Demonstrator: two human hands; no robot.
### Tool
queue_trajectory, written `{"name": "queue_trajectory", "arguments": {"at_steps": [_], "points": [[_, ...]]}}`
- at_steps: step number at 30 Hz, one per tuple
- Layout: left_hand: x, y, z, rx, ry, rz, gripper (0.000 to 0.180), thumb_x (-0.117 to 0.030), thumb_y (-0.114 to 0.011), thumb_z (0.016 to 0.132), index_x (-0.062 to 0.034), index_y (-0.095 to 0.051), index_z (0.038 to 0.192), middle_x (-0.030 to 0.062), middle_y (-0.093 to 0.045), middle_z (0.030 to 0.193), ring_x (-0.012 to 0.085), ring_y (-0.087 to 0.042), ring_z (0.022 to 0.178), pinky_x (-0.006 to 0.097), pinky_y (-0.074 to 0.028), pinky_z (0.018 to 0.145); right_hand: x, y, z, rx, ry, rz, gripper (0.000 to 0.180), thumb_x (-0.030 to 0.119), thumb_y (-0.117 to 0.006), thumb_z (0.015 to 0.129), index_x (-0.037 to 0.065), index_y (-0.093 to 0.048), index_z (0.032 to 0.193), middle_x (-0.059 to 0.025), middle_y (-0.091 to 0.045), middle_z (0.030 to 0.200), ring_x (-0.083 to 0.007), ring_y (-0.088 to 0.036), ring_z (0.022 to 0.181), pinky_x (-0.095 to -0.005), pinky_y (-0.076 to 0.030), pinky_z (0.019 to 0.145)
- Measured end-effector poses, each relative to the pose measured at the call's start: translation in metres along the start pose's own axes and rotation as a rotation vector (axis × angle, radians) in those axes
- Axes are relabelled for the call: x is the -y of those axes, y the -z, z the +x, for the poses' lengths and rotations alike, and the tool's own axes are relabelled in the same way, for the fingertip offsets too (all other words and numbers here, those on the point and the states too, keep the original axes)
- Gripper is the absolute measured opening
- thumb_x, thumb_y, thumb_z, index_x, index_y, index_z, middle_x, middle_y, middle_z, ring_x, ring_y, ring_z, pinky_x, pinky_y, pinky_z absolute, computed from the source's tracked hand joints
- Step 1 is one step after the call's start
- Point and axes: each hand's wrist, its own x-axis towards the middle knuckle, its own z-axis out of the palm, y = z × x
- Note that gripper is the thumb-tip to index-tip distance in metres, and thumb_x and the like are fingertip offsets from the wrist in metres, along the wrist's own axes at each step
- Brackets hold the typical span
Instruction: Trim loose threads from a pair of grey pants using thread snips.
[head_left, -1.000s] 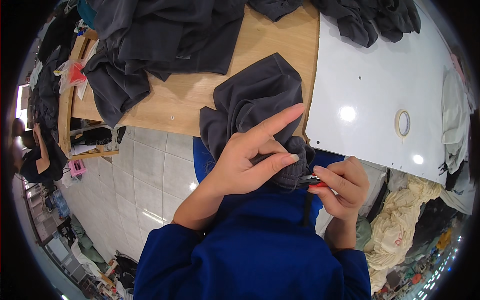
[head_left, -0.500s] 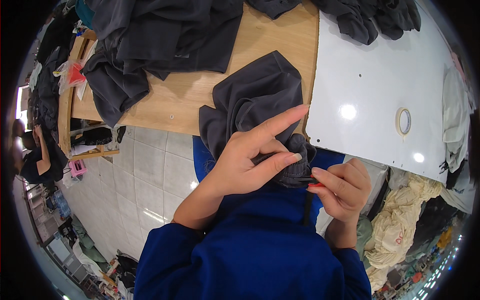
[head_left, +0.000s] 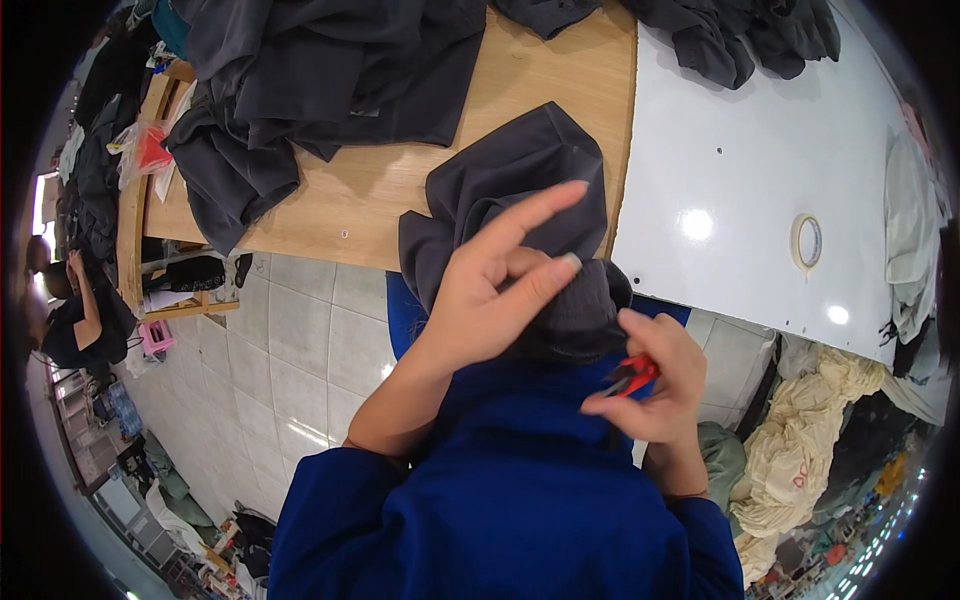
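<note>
A dark grey garment (head_left: 535,160) hangs over the front edge of the wooden table, its gathered elastic band (head_left: 590,305) near my body. My left hand (head_left: 485,300) is against the garment, index finger and thumb stretched apart. Its other fingers are curled into the cloth and partly hidden. Just right of the band, my right hand (head_left: 665,385) holds small red-handled thread snips (head_left: 635,375) with dark blades, lying within the fingers and pointing left. Its thumb and index finger are spread, and the index fingertip is close to the band's edge.
Dark grey garments are piled on the wooden table (head_left: 390,190) at the far left. Adjoining it on the right is a white board (head_left: 740,190) with a roll of tape (head_left: 806,242). Cream cloth (head_left: 795,450) is heaped at the lower right. Another person (head_left: 80,310) is at the far left.
My right hand has moved left and slightly down, the snips turning back into its fingers and away from the band. My left hand has shifted a little up and left.
</note>
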Motion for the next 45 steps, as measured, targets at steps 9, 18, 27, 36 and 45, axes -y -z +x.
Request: {"name": "queue_trajectory", "arguments": {"at_steps": [9,18,27,36,45], "points": [[0.015,0.010,0.006,-0.168,0.089,-0.245,0.041,-0.007,-0.054,0.091,-0.0038,-0.043,0.130,-0.0027,-0.061,0.071,-0.0023,-0.051,0.071,0.013,-0.036,0.067,-0.013,-0.001,-0.006,-0.082,-0.309,0.135,0.049,0.010,-0.077,0.064,-0.001,-0.060,0.109,0.0066,-0.036,0.060,-0.0032,-0.030,0.053,-0.0178,-0.023,0.051],[0.015,0.012,0.008,-0.199,0.109,-0.312,0.036,-0.008,-0.053,0.092,-0.0029,-0.046,0.127,0.0015,-0.065,0.080,0.0024,-0.057,0.076,0.015,-0.042,0.073,-0.020,-0.014,-0.010,-0.320,-0.411,0.260,0.038,0.009,-0.074,0.069,0.000,-0.061,0.104,-0.0004,-0.053,0.072,-0.0071,-0.044,0.060,-0.0181,-0.036,0.057],[0.034,0.026,0.015,-0.318,0.220,-0.447,0.025,-0.012,-0.054,0.092,-0.0042,-0.055,0.115,0.0026,-0.063,0.094,0.0066,-0.058,0.087,0.019,-0.044,0.079,-0.046,-0.023,-0.019,-0.279,-0.367,0.255,0.039,0.015,-0.071,0.073,0.002,-0.056,0.107,0.0001,-0.048,0.074,-0.0068,-0.041,0.065,-0.0175,-0.035,0.062],[0.044,0.031,0.018,-0.330,0.259,-0.509,0.022,-0.014,-0.053,0.092,-0.0062,-0.057,0.112,0.0012,-0.061,0.098,0.0075,-0.057,0.090,0.021,-0.044,0.081,-0.025,-0.035,0.022,-0.115,-0.140,0.027,0.072,0.023,-0.085,0.056,0.000,-0.056,0.118,0.0047,-0.035,0.056,-0.0050,-0.034,0.052,-0.0204,-0.027,0.050],[0.043,0.037,0.015,-0.353,0.314,-0.854,0.034,-0.014,-0.047,0.094,-0.0092,-0.044,0.127,0.0111,-0.053,0.120,0.0228,-0.055,0.109,0.038,-0.047,0.093,-0.062,-0.057,0.009,-0.323,-0.337,0.257,0.007,0.012,-0.065,0.083,0.006,-0.064,0.085,-0.0005,-0.056,0.067,-0.0065,-0.047,0.054,-0.0213,-0.032,0.047]]}}
